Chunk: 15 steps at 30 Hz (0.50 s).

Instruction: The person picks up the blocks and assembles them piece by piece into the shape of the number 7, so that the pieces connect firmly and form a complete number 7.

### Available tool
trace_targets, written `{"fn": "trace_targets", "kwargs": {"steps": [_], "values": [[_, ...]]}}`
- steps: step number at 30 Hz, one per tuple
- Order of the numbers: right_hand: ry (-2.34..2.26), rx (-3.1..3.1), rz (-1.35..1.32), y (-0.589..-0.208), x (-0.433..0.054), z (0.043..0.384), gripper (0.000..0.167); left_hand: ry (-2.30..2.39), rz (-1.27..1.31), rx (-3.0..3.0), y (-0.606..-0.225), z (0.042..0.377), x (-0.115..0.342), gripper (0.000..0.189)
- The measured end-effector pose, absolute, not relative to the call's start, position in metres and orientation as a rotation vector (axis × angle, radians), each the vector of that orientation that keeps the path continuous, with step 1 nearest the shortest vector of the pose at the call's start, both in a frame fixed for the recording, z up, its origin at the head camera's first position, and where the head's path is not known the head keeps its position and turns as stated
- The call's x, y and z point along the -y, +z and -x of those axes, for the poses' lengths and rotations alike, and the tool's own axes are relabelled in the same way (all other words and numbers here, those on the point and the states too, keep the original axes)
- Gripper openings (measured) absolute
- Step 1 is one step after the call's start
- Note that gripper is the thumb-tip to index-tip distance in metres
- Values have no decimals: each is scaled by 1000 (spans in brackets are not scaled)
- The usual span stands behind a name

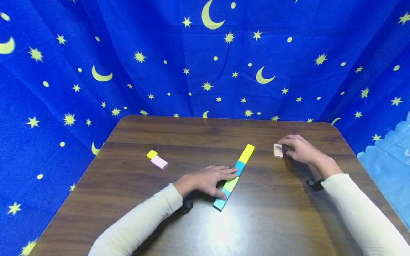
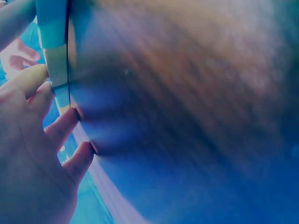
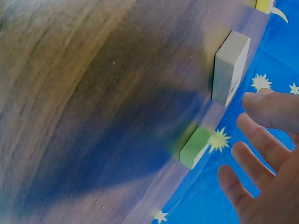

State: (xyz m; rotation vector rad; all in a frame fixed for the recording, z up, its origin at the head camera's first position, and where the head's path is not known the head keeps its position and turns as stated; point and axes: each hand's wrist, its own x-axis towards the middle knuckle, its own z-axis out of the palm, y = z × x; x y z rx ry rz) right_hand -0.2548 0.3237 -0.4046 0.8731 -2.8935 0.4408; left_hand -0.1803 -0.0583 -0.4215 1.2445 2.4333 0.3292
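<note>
In the head view my left hand (image 1: 208, 180) lies over a slanting row of flat blocks, fingers spread. The thumb is at the teal block (image 1: 219, 203) and the fingertips reach the blue block (image 1: 240, 166). Between these two sits a lime-green block (image 1: 231, 185), while a yellow block (image 1: 247, 153) forms the far end. To the right, my right hand (image 1: 302, 151) hovers beside a pale wooden block (image 1: 277, 151), fingers loosely bent and holding nothing. The right wrist view also shows a green block (image 3: 195, 146) close to those fingers, hidden behind the hand in the head view.
On the left of the brown wooden table (image 1: 134, 199), a small yellow block (image 1: 152, 154) touches a pale pink block (image 1: 159, 162). A blue curtain (image 1: 179, 46) with moons and stars hangs behind the table and along both sides.
</note>
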Motion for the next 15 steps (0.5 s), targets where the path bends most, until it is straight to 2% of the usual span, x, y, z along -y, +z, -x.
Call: {"fn": "trace_targets", "kwargs": {"steps": [15], "values": [[428,2974,-707,-413,-341,275,38,334,-1235,-2434,-423,181,59,79]]}}
